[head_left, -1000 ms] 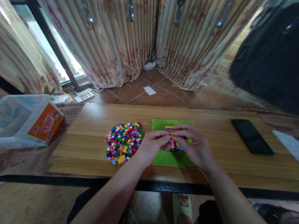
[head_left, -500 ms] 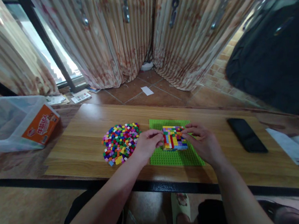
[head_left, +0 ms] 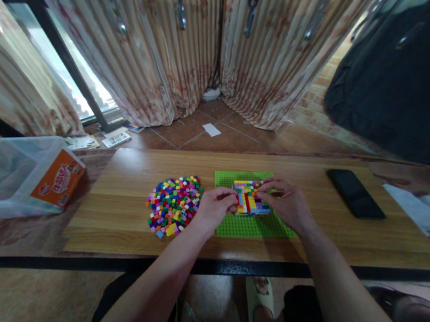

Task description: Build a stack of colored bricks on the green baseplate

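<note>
Sitting on a green baseplate (head_left: 235,229) near the middle of the desk's (head_left: 110,214) near edge, the brick block (head_left: 250,204) looked to me like a low, roughly rectangular patchwork: yellow along its far edge, a red stripe amid more yellow, pale blue at the left, blue toward the near edge. From afar I saw the left hand (head_left: 215,209) with thumb and forefinger drawn together at the block's left edge; the right hand (head_left: 288,205) bent over its right side. I couldn't tell whether either hand's fingers grasped anything. Loose bricks (head_left: 175,204) lay heaped left of the baseplate.
</note>
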Tool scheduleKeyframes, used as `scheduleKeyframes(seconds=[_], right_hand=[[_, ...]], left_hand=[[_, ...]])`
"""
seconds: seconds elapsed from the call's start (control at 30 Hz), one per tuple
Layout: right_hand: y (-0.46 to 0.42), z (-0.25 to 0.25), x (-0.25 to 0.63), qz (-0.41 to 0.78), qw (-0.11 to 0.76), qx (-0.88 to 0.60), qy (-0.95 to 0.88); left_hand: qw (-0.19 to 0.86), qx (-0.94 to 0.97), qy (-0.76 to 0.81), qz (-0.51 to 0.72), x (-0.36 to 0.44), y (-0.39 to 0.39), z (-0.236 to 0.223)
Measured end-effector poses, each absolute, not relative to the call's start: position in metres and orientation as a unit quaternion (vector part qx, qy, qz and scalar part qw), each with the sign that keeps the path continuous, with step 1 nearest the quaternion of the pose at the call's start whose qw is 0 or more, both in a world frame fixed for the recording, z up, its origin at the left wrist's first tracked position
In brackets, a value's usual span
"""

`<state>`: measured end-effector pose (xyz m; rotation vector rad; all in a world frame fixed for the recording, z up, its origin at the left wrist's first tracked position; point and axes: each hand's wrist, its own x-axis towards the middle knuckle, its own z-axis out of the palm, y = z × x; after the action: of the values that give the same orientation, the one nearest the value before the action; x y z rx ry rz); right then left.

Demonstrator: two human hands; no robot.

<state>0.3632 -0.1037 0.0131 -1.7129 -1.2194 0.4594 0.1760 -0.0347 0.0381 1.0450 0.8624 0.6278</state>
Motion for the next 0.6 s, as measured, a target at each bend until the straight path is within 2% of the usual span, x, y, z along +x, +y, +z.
scheduleKeyframes(seconds=[0.3,0.6], right_hand=[[-0.0991,0.0121,0.3637,0.305,0.524,-0.676,-0.42],[-0.0965,0.0158,0.3577,0.336,0.546,-0.66,-0.392]], left_hand=[[0.732,0.472,0.399,0.285,0.1776,-0.0359,0.0392],[0.725,0.48,0.41,0.276,0.181,-0.0359,0.0342]])
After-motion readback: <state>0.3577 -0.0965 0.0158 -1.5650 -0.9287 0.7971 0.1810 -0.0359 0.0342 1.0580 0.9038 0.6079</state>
